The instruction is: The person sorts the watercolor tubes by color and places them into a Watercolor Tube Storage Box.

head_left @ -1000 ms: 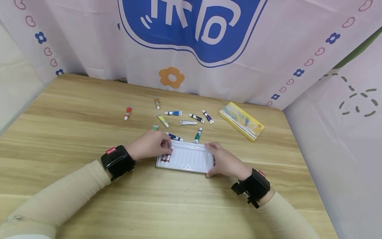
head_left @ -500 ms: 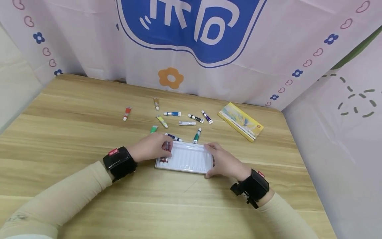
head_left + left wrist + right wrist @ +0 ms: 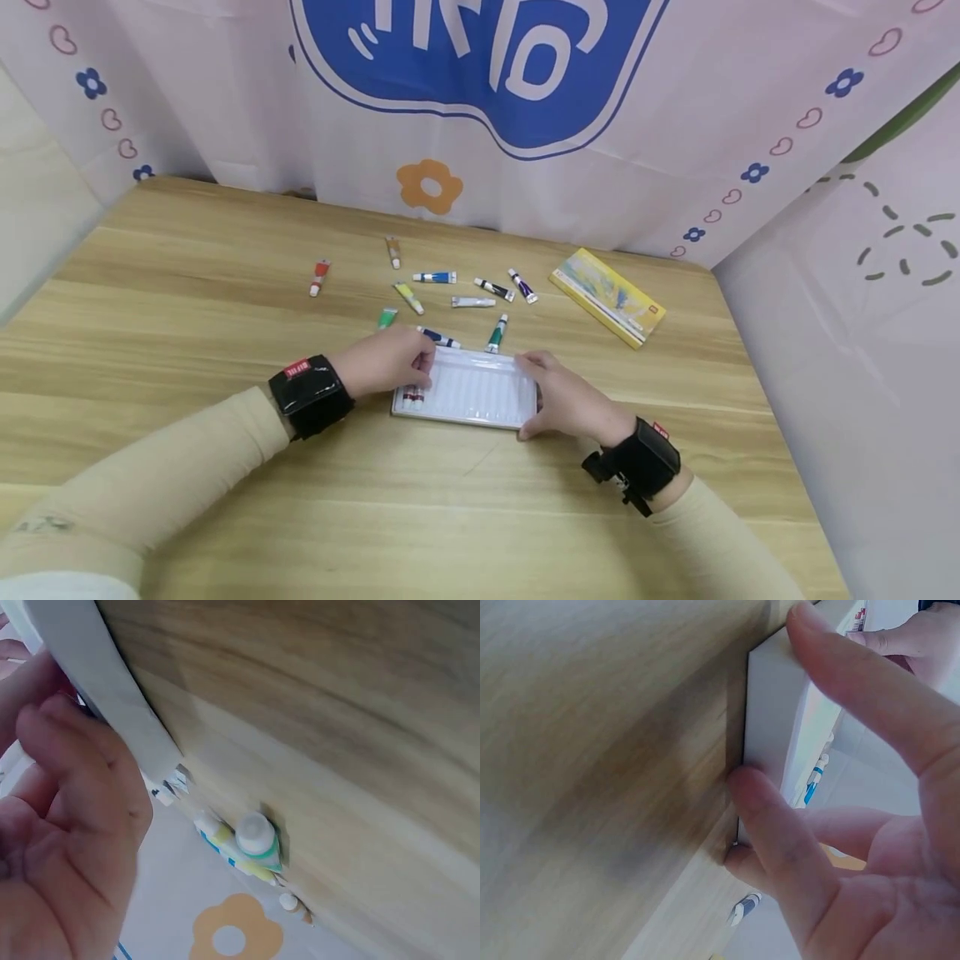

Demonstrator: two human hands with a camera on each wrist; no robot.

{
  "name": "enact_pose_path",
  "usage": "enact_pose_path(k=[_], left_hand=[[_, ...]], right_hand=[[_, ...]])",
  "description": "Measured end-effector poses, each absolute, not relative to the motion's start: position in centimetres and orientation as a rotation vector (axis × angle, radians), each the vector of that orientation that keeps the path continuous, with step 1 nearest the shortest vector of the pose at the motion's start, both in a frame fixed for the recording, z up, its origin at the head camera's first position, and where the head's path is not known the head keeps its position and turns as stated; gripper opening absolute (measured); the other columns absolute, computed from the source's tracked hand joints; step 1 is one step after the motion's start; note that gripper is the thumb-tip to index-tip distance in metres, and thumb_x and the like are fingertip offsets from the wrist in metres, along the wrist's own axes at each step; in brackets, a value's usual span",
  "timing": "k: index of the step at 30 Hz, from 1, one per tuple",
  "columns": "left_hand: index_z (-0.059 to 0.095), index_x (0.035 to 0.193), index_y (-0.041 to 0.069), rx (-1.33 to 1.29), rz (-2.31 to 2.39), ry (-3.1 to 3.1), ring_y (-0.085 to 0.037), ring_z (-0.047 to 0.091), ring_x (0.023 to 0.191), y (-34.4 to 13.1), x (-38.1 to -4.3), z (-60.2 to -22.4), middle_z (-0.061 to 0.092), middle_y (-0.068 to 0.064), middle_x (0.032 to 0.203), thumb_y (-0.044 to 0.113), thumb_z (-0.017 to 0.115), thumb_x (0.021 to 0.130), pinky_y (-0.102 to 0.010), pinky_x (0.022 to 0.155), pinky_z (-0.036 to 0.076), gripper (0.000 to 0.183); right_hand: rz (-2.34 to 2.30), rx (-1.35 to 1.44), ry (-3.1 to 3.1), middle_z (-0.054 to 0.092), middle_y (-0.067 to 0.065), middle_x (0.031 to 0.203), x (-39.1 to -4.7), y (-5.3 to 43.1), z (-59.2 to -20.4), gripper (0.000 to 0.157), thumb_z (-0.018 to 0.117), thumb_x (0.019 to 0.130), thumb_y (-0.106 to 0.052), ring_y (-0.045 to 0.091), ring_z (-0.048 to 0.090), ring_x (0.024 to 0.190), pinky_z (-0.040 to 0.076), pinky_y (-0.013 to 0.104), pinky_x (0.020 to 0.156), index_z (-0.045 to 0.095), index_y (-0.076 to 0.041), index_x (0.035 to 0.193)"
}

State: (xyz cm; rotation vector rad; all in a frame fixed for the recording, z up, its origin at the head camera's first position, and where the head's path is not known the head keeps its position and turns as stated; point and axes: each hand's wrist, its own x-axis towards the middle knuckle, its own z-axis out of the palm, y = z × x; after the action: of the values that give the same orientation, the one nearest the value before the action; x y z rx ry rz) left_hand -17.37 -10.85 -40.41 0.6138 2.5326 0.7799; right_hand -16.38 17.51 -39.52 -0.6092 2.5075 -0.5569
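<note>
Head view: the tray [image 3: 480,396] lies on the table [image 3: 420,517], two tubes [image 3: 417,399] in its left end. The left hand [image 3: 386,364] curls its fingers over them; whether they pinch one, I cannot tell. The right hand [image 3: 567,400] grips the tray's right end between thumb and fingers.

Tray [image 3: 480,398] on table [image 3: 420,508] — tubes [image 3: 473,302] behind, box [image 3: 609,297] behind right.

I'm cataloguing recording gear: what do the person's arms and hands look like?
The sleeves are beige, the left one marked with a dark smudge. Black wristbands bear red tags; the right one shows a black fitting. The hands are ungloved.
</note>
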Motion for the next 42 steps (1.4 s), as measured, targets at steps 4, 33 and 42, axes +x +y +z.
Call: enact_pose_path(k=[4, 33, 42], left_hand=[[0.064, 0.081, 0.014, 0.613, 0.717, 2.546, -0.015, 0.057, 0.069, -10.8, -17.2, -40.1, 0.06, 0.001, 0.074, 0.015, 0.079, 0.092, -0.029, 0.065, 0.05, 0.019], [0.07, 0.081, 0.014, 0.625, 0.878, 2.496, -0.015, 0.053, 0.065, -11.5, -17.5, -40.0, 0.054, 0.001, 0.068, 0.01, 0.076, 0.093, -0.029, 0.063, 0.043, 0.014], [0.07, 0.084, 0.011, 0.616, 1.017, 2.534, -0.016, 0.052, 0.067, -14.1, -18.2, -39.6, 0.058, -0.001, 0.076, 0.007, 0.073, 0.093, -0.031, 0.062, 0.045, 0.011]], right_hand=[[-0.567, -0.603, 2.498, 0.029, 0.024, 0.16, -16.5, 17.4, -39.3, 0.109, 0.095, 0.072, -0.016, 0.035, 0.042, 0.14, 0.037, 0.046, 0.114, 0.03, 0.002, 0.158], [-0.549, -0.584, 2.522, 0.031, 0.024, 0.16, -16.4, 17.3, -39.3, 0.109, 0.096, 0.07, -0.013, 0.036, 0.042, 0.14, 0.036, 0.046, 0.115, 0.032, 0.002, 0.157], [-0.558, -0.579, 2.525, 0.032, 0.024, 0.16, -16.0, 17.2, -39.4, 0.109, 0.096, 0.068, -0.011, 0.037, 0.041, 0.141, 0.035, 0.047, 0.116, 0.033, 0.003, 0.157]])
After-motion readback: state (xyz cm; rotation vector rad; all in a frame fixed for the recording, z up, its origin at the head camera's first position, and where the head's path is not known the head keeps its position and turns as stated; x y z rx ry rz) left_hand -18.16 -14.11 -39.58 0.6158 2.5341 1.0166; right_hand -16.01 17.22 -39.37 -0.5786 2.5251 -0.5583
